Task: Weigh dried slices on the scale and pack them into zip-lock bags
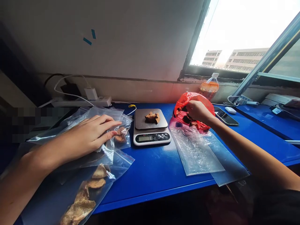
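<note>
My left hand [92, 132] lies flat, fingers spread, on a pile of clear zip bags [103, 153], its fingertips on a small bag holding brown dried pieces [120, 135]. My right hand [198, 111] reaches into a red plastic bag [185, 101], fingers closed at its opening; what it grips is hidden. Between them stands a small digital scale [152, 135] with a few brown pieces [152, 117] on its platform. A filled zip bag of brown slices [86, 193] lies near the front edge.
Empty clear zip bags [199, 153] lie flat on the blue table [154, 175] below the red bag. A phone [226, 116], a white earbud case [231, 110] and an orange-drink bottle [209, 87] sit at the back right. A power strip with chargers [89, 100] lines the wall.
</note>
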Demonstrator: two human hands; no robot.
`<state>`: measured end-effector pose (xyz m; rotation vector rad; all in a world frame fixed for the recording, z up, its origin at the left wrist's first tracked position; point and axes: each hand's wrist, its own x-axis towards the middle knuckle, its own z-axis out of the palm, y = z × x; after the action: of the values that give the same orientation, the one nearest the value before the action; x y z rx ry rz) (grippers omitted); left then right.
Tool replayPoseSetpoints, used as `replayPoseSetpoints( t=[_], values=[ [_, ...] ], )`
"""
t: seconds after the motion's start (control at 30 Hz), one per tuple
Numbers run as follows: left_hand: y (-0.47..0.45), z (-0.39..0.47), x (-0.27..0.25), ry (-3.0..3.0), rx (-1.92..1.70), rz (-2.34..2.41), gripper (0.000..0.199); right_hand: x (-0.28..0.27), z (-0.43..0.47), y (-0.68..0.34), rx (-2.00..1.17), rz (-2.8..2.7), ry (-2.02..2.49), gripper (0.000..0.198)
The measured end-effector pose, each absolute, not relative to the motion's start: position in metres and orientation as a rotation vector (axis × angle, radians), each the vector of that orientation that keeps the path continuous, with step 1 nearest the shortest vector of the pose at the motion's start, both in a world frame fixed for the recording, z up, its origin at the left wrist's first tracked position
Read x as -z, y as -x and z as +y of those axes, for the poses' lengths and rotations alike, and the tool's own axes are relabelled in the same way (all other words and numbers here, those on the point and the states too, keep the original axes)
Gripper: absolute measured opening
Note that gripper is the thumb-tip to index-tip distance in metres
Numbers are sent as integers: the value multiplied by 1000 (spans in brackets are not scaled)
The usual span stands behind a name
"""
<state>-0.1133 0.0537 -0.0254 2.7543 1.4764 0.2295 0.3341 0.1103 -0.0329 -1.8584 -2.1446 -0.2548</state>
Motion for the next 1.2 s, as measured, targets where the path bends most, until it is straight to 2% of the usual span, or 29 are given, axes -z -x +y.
replayPoseSetpoints(
  t=[0.3,0.33,0.43,0.5,0.7,0.87,1.0,1.2],
  values=[
    [112,55,23,-2732,-234,1480,56,40,92,-345,-504,-1787,1538,5],
    [111,55,22,-2725,-223,1488,57,40,90,-345,-556,-1768,1521,8],
    [111,55,21,-2708,-202,1505,59,34,81,-344,-661,-1726,1478,34],
    [111,55,21,-2707,-201,1496,59,29,73,-343,-614,-1771,1431,38],
    [111,55,21,-2715,-233,1457,55,30,41,-319,-94,-1999,1171,16],
    [107,50,18,-2698,-224,1461,53,39,19,-272,245,-2225,999,24],
    [105,47,16,-2721,-205,1450,52,42,27,-248,350,-2388,968,26],
    [110,47,19,-2748,-239,1432,54,39,46,-259,307,-2357,1030,23]
  ],
)
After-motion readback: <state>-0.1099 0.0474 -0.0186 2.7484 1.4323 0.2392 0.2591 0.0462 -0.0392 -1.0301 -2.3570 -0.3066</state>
